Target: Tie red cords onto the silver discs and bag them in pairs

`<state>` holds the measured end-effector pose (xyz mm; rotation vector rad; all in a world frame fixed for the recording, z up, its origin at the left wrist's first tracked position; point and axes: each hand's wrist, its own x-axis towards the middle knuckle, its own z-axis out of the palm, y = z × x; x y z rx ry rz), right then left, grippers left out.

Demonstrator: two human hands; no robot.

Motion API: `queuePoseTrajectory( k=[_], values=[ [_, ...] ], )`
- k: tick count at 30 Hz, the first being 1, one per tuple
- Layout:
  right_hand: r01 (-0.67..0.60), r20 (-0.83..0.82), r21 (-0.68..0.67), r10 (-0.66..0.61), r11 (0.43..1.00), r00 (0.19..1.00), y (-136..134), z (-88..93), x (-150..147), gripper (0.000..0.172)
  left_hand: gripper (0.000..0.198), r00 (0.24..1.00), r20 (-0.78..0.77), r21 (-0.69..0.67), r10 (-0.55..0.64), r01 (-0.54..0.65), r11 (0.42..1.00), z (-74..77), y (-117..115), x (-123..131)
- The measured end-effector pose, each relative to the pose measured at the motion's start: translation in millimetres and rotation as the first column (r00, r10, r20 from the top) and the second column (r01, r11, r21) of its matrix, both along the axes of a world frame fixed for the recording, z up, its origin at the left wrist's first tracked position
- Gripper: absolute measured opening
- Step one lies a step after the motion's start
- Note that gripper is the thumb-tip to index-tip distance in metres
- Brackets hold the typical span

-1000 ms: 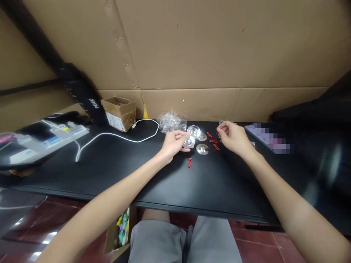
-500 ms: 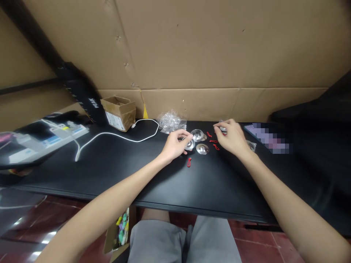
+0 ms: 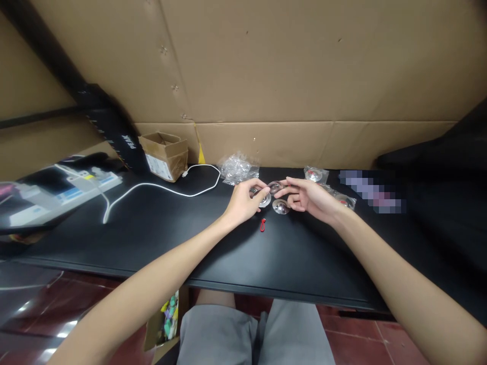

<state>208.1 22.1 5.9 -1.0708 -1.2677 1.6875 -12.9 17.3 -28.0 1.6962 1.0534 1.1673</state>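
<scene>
A shiny round metal disc (image 3: 264,200) is pinched between the thumb and fingers of my left hand (image 3: 243,202), low over the black table. My right hand (image 3: 306,197) has come close beside it with its fingers apart, and nothing shows in its grasp. Its fingertips overlap a second round metal disc (image 3: 274,187); whether they touch it I cannot tell. Just below the two hands lies a domed metal disc (image 3: 280,206). A small red cord loop (image 3: 262,225) rests nearer the table's front edge. Other red loops are mostly hidden behind my right hand.
Crumpled clear plastic (image 3: 239,169) lies at the back. Bagged discs (image 3: 314,175) sit to the right, near a blurred-out flat item (image 3: 369,190). At the left are a small cardboard box (image 3: 165,156), a white cable (image 3: 152,186) and a power strip (image 3: 68,195).
My right hand has moved left from the bagged disc at the back right toward the discs, and its fingers have spread. My left hand stays almost still with its disc.
</scene>
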Motion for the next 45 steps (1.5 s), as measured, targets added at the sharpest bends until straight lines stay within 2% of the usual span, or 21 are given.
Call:
queuePoseTrajectory(
  k=[2,5,10,12,14,16,17,19,21,23,26,28,30,33,37,39,41,43,45],
  values=[
    [0.043,-0.035,-0.022,-0.043,0.999,0.998,0,1.0,0,0.029,0.026,1.0,0.003,0.014,-0.006,0.006,1.0,-1.0,0,0],
    [0.135,-0.001,-0.001,-0.135,0.991,0.991,2,0.8,2,0.031,0.025,0.999,0.037,-0.025,-0.004,0.005,1.0,-4.1,3,0],
    [0.234,0.167,0.062,-0.241,0.97,0.956,7,-6.8,6,0.033,0.028,0.999,0.054,-0.059,-0.003,0.006,0.998,-11.1,8,-1],
    [0.243,0.274,0.143,-0.274,0.96,0.922,9,-11.0,6,0.034,0.027,0.999,0.023,-0.042,-0.024,0.025,0.999,-12.9,8,-1],
    [0.216,0.421,0.343,-0.355,0.914,0.834,12,-14.9,7,0.034,0.026,0.999,-0.002,-0.042,-0.042,0.041,0.998,-13.4,7,0],
    [0.114,0.547,0.549,-0.459,0.828,0.7,15,-18.0,9,0.032,0.024,0.998,-0.029,-0.039,-0.049,0.048,0.998,-12.6,6,1],
    [0.045,0.59,0.609,-0.491,0.792,0.641,16,-19.2,10,0.032,0.022,0.998,-0.044,-0.032,-0.049,0.048,0.998,-11.9,5,1],
    [-0.064,0.66,0.639,-0.504,0.766,0.558,18,-20.9,12,0.032,0.02,0.996,-0.069,-0.011,-0.049,0.048,0.999,-10.4,4,2],
    [-0.11,0.7,0.624,-0.491,0.774,0.518,19,-21.6,14,0.032,0.02,0.996,-0.081,0.006,-0.049,0.05,0.999,-9.0,3,2],
    [-0.112,0.699,0.634,-0.504,0.765,0.508,19,-21.3,15,0.032,0.021,0.996,-0.076,0.012,-0.052,0.053,0.999,-7.8,2,3],
    [-0.052,0.655,0.664,-0.547,0.746,0.521,20,-20.2,15,0.033,0.021,0.997,-0.058,0.027,-0.056,0.057,0.998,-6.6,0,6],
    [-0.016,0.649,0.656,-0.554,0.754,0.522,21,-20.1,16,0.034,0.02,0.995,-0.067,0.067,-0.074,0.079,0.995,-6.2,-3,10],
    [-0.014,0.666,0.637,-0.541,0.771,0.514,22,-20.9,17,0.035,0.019,0.982,-0.134,0.147,-0.136,0.155,0.977,-6.0,-8,14],
    [-0.029,0.681,0.629,-0.532,0.777,0.503,23,-23.2,18,0.035,0.02,0.926,-0.295,0.266,-0.235,0.316,0.911,-5.8,-15,17],
    [-0.087,0.696,0.637,-0.523,0.766,0.492,23,-24.8,18,0.037,0.025,0.876,-0.42,0.308,-0.237,0.383,0.871,-6.9,-18,15],
    [-0.138,0.699,0.658,-0.532,0.741,0.477,21,-24.9,16,0.037,0.029,0.856,-0.459,0.313,-0.239,0.407,0.858,-8.4,-17,14],
    [-0.166,0.668,0.711,-0.583,0.683,0.463,18,-24.5,15,0.036,0.034,0.84,-0.482,0.315,-0.249,0.431,0.846,-10.1,-16,13],
    [-0.193,0.631,0.761,-0.637,0.619,0.443,16,-23.4,15,0.044,0.041,0.828,-0.502,0.3,-0.249,0.437,0.848,-10.9,-16,13],
    [-0.244,0.635,0.769,-0.658,0.591,0.405,14,-21.9,17,0.052,0.048,0.813,-0.528,0.28,-0.246,0.44,0.853,-10.5,-19,14]
  ],
)
